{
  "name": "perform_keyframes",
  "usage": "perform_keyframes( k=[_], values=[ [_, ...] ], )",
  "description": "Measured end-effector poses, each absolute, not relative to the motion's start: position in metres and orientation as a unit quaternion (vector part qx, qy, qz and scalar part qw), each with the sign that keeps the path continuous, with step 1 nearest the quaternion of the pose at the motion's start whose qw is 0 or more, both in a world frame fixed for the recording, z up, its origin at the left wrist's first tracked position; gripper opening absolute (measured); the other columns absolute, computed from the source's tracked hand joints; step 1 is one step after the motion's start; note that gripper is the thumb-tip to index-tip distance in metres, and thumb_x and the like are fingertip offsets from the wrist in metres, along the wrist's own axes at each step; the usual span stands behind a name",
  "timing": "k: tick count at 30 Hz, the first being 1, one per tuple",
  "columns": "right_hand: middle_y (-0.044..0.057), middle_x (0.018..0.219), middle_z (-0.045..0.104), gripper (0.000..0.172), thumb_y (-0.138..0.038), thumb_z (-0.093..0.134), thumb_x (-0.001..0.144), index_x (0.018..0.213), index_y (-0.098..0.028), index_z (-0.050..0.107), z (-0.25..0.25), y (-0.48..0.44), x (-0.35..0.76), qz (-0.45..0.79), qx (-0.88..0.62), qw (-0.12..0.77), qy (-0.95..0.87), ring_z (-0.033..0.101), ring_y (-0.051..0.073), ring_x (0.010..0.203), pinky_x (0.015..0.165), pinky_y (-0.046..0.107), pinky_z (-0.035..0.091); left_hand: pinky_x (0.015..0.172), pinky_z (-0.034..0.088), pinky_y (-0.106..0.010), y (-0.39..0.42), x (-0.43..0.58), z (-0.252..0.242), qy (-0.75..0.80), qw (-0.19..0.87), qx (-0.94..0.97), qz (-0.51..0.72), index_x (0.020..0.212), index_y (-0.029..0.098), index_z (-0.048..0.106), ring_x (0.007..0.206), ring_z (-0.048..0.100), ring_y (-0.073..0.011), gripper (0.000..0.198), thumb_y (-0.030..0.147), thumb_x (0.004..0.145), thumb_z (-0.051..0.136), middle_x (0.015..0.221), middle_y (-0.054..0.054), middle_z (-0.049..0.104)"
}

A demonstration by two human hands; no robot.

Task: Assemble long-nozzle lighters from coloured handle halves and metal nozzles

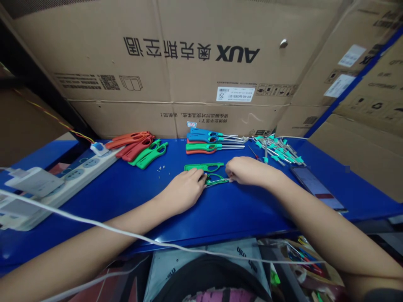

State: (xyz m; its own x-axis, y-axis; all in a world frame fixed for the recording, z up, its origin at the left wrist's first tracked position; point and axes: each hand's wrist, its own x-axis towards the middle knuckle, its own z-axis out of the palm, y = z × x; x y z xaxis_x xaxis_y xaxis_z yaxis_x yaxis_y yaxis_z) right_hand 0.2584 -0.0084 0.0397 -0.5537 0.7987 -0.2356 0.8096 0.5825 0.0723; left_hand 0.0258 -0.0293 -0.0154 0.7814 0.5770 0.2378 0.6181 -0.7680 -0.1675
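Note:
My left hand [185,191] is closed on the rear part of a green lighter handle shell [217,181], low over the blue table. At the shell's front end, the fingers of my right hand [245,171] are pinched together; a thin pale wire or metal piece runs along the shell towards them. Just behind lies a second green handle shell [215,166], flat on the table. Several tiny screws [161,168] are scattered left of my left hand. Farther back, long-nosed lighters [204,138] in blue, green and red lie side by side.
Red, orange and green handle shells [138,149] lie at left, by a white power strip [77,176]. Metal tubes with teal pieces [278,150], a screwdriver [254,154] and a phone [316,188] lie at right. A white cable [126,235] crosses in front. Cardboard [189,79] stands behind.

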Motion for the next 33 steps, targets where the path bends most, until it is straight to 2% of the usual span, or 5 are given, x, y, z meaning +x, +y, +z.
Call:
perform_keyframes(
  k=[7,13,16,23,33],
  values=[
    [0.01,0.084,0.073,0.011,-0.014,0.064,0.081,0.077,-0.016,0.073,0.034,-0.008,0.262,-0.029,0.45,0.105,0.886,0.065,0.021,0.076,0.06,0.028,0.033,0.087,0.052,-0.042,-0.031,0.017,-0.01,-0.344,0.028,-0.936,-0.074,0.139,0.012,0.056,0.104,0.058,-0.0296,0.042,0.026,0.1,0.043,0.113,-0.016,0.06],
    [0.007,0.082,0.071,0.008,-0.023,0.07,0.083,0.08,-0.016,0.072,0.04,-0.001,0.27,-0.1,0.451,0.092,0.882,0.061,0.017,0.071,0.06,0.026,0.035,0.094,0.05,-0.042,-0.021,0.01,-0.008,-0.35,-0.077,-0.929,-0.086,0.139,0.019,0.056,0.107,0.058,-0.0261,0.042,0.017,0.097,0.048,0.117,-0.014,0.058],
    [0.006,0.084,0.069,0.016,-0.032,0.071,0.084,0.087,-0.016,0.071,0.041,0.002,0.27,-0.145,0.432,0.035,0.889,0.059,0.015,0.071,0.061,0.024,0.038,0.096,0.051,-0.041,-0.016,0.01,-0.009,-0.343,-0.109,-0.927,-0.102,0.137,0.017,0.058,0.109,0.06,-0.0257,0.042,0.015,0.095,0.052,0.119,-0.014,0.06],
    [0.003,0.081,0.06,0.013,-0.026,0.066,0.089,0.089,-0.014,0.068,-0.002,0.0,0.252,-0.187,0.367,-0.197,0.89,0.053,0.011,0.067,0.062,0.022,0.041,0.105,0.048,-0.044,-0.01,0.009,-0.016,-0.334,-0.097,-0.923,-0.165,0.133,0.016,0.061,0.118,0.06,-0.0273,0.042,0.02,0.092,0.062,0.124,-0.013,0.066],
    [0.005,0.085,0.064,0.005,-0.017,0.065,0.089,0.087,-0.014,0.067,-0.013,0.002,0.255,-0.178,0.346,-0.2,0.899,0.058,0.014,0.073,0.067,0.024,0.043,0.091,0.054,-0.04,-0.014,0.011,-0.012,-0.301,-0.042,-0.944,-0.129,0.125,0.016,0.067,0.103,0.064,-0.0243,0.031,0.021,0.098,0.053,0.11,-0.012,0.067]
  ],
)
